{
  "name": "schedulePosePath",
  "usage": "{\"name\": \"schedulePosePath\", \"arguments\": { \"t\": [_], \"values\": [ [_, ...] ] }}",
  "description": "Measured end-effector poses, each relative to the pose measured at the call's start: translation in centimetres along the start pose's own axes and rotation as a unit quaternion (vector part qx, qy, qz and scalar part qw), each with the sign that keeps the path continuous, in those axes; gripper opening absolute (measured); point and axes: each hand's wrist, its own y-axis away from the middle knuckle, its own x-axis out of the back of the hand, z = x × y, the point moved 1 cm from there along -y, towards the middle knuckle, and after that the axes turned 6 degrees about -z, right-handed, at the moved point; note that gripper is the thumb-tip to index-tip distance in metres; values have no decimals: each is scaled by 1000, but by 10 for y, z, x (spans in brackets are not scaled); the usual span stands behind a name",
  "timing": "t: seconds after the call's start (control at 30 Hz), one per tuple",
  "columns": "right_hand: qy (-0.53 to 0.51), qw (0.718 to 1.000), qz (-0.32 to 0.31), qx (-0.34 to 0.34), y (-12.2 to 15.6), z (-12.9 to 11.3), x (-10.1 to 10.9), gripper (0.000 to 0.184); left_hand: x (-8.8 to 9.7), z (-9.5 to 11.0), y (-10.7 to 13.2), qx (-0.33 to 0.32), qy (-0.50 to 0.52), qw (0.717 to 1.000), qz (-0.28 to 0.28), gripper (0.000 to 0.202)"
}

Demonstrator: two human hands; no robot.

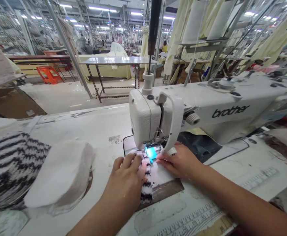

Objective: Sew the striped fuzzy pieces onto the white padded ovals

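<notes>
A strip of black-and-white striped fleecy fabric [147,188] lies under the head of the white sewing machine [145,114]. My left hand [126,180] rests on this fabric, palm down, its bent fingers apart and pressing it just left of the needle area. On the fabric by the presser foot, a small piece [151,153] glows bright blue in the machine's lamp; it looks like a label. My right hand [180,160] reaches in from the right, thumb and forefinger pinched at that small piece's right edge. The needle tip is hard to make out.
Left on the table [99,124] sit a stack of white cut pieces [59,173] and striped fabric [8,167]. Dark cloth [199,146] lies behind my right hand. A printed ruler [187,223] runs along the front edge. Thread cones [194,21] stand above the machine.
</notes>
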Motion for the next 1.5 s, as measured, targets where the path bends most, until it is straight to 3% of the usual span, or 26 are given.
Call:
{"name": "schedulePosePath", "arguments": {
  "t": [0.2,0.33,0.47,0.57,0.67,0.8,0.93,1.17,1.3,1.5],
  "values": [
    [5,1000,-13,-3,-2,-1,-1,34,-12,5,-1,26,-12,1000,12,31],
    [6,999,-34,6,-1,-6,6,27,-5,4,-2,40,-13,999,-9,31],
    [-1,993,-111,35,9,-22,17,25,10,-5,7,0,75,997,-34,35],
    [-14,989,-130,75,15,-36,19,21,13,-8,15,-44,116,992,-20,39],
    [-2,989,-111,101,14,-46,11,16,11,-7,17,-77,119,990,23,8],
    [41,990,-69,114,7,-50,-2,17,11,-4,14,-98,108,985,89,22],
    [12,990,-13,137,5,-50,-6,15,10,0,15,-96,80,983,133,22],
    [-48,988,109,95,6,-49,-2,21,-6,8,16,-112,105,971,182,17],
    [-58,990,98,78,6,-48,-2,22,-11,6,13,-110,49,968,222,20],
    [-25,994,82,63,6,-46,1,28,-17,2,13,-90,64,972,205,22]
  ]
}}
